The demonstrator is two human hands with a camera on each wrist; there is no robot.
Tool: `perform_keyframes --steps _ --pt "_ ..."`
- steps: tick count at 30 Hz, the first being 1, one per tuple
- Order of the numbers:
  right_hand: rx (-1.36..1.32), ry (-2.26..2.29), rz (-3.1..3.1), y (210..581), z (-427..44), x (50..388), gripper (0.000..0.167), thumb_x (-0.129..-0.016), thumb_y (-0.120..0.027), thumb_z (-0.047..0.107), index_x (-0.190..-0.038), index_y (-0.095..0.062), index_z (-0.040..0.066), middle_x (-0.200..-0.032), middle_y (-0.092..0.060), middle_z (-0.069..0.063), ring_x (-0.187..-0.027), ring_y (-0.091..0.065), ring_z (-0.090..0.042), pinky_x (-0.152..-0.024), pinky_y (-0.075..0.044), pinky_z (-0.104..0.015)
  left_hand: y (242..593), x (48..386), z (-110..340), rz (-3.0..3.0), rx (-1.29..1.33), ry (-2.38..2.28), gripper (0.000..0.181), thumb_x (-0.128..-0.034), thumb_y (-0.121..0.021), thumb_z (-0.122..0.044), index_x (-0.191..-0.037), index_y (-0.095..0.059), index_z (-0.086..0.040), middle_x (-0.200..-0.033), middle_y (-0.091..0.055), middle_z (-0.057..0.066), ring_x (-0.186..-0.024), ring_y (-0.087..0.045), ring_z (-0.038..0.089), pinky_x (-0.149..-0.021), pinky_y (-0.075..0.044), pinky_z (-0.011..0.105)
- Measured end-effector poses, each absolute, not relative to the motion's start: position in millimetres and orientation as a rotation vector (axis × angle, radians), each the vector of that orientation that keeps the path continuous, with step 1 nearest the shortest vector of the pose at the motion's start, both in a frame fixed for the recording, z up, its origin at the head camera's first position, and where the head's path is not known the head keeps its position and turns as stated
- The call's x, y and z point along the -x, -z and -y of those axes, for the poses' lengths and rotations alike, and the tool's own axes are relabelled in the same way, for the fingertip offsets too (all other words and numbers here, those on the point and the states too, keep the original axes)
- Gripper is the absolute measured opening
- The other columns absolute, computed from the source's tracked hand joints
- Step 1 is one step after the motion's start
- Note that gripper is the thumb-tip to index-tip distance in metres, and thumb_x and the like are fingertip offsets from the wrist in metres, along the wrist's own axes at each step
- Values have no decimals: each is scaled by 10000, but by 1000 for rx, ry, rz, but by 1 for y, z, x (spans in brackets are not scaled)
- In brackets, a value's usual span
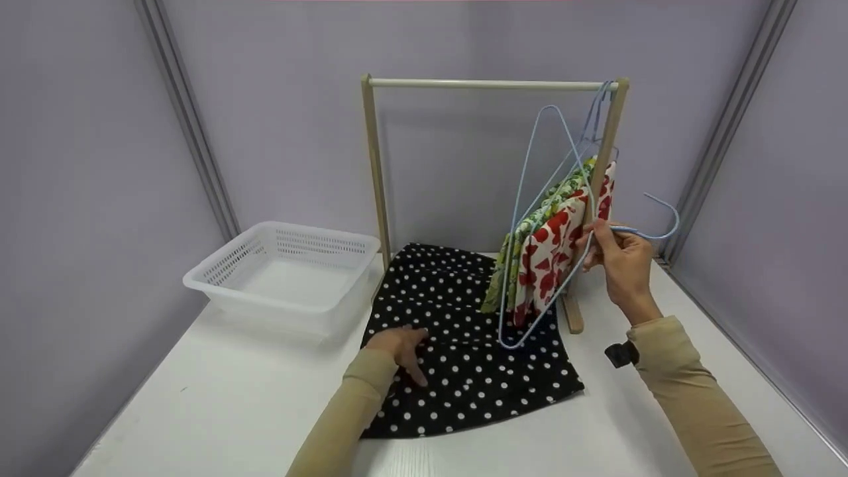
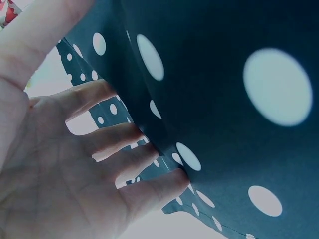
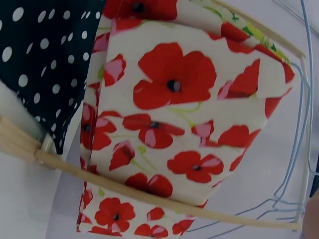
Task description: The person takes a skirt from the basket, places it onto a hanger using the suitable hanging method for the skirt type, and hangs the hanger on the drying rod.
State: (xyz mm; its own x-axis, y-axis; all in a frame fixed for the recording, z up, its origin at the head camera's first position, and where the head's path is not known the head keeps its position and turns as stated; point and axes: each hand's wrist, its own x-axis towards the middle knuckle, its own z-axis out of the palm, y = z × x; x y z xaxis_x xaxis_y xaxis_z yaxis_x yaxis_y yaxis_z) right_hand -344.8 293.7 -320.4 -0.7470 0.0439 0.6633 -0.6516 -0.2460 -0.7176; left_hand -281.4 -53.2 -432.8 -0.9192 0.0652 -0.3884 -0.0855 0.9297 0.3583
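Note:
My left hand (image 1: 399, 348) rests on a black cloth with white dots (image 1: 457, 391), which lies spread over the white table. In the left wrist view, my extended fingers (image 2: 124, 139) touch a fold of that dotted cloth. The thumb and fingers of my right hand (image 1: 623, 262) pinch a light blue wire hanger (image 1: 677, 218) near its neck. It is turned sideways, hook to the right, in front of the hanging cloths, and nothing hangs on it. Beside it a red-flowered white cloth (image 1: 548, 255) and a green patterned cloth (image 1: 497, 291) hang from the rack.
A wooden rack with a pale bar (image 1: 490, 84) stands at the back, other blue hangers (image 1: 599, 109) hooked at its right end. On the left is a white plastic basket (image 1: 318, 318) with nothing in it. Grey walls (image 1: 86, 199) enclose the white table (image 1: 252, 397).

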Motion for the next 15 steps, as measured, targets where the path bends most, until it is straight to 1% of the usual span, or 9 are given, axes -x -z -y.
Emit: perform_keyframes --steps 3,7,9,12,15 --pt "-722 -1965 1620 321 -285 343 326 -985 -578 119 -990 -613 -205 -729 -705 -120 -434 -576 -148 -438 -516 -259 433 281 53 -2681 27 -533 977 -655 -910 -314 -1491 -404 -307 -1620 -262 34 -1484 -249 323 -1159 -279 562" --pt "-684 -1827 1667 321 -280 336 242 -989 -566 111 -1031 -686 -95 -728 -696 -139 -419 -577 -145 -435 -513 -251 432 281 53 -2671 27 -553 978 -654 -909 -305 -1492 -405 -303 -1621 -259 41 -1486 -243 326 -1159 -274 567" --pt "-655 -1738 1688 322 -280 332 230 -992 -556 101 -1052 -702 -66 -700 -690 -106 -401 -563 -145 -420 -499 -242 432 281 53 -2674 22 -550 974 -657 -907 -303 -1492 -406 -301 -1620 -261 43 -1485 -243 327 -1158 -278 565" --pt "-598 -1561 1719 320 -283 328 233 -991 -557 108 -1037 -721 -49 -643 -672 -21 -365 -526 -141 -376 -447 -214 432 281 53 -2674 22 -549 971 -661 -906 -303 -1492 -406 -299 -1621 -259 43 -1484 -243 330 -1152 -292 561" --pt "-503 -1375 1731 318 -288 324 227 -978 -579 128 -981 -744 -28 -581 -629 29 -329 -481 -82 -338 -385 -170 432 282 54 -2666 32 -558 970 -659 -906 -301 -1490 -406 -303 -1623 -253 38 -1485 -238 336 -1146 -298 570"
